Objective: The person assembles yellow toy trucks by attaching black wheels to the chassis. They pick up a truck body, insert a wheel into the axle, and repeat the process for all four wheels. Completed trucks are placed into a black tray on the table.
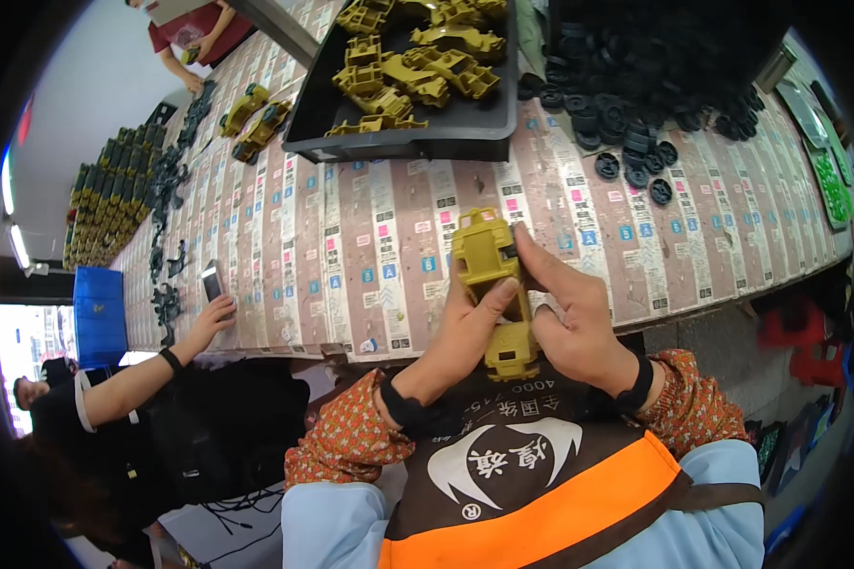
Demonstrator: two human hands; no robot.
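Just above my lap, at the table's near edge, I hold a mustard-yellow plastic toy car body (487, 248). My left hand (465, 327) is closed around its left side, with the thumb laid across the middle. On the other side, my right hand (574, 318) grips the body with its fingers curled, the index finger stretched up along the edge. Beside that fingertip a small black piece (509, 251) sits against the body's side; its kind is hard to make out. My palms hide part of the body's middle.
A black tray (408, 149) of yellow car bodies stands ahead. Loose black wheels (636, 156) heap at the far right, near a green tray (830, 185). Two assembled yellow cars (256, 121) lie left of the tray. Another person's hand (216, 313) touches a phone (213, 282) at left.
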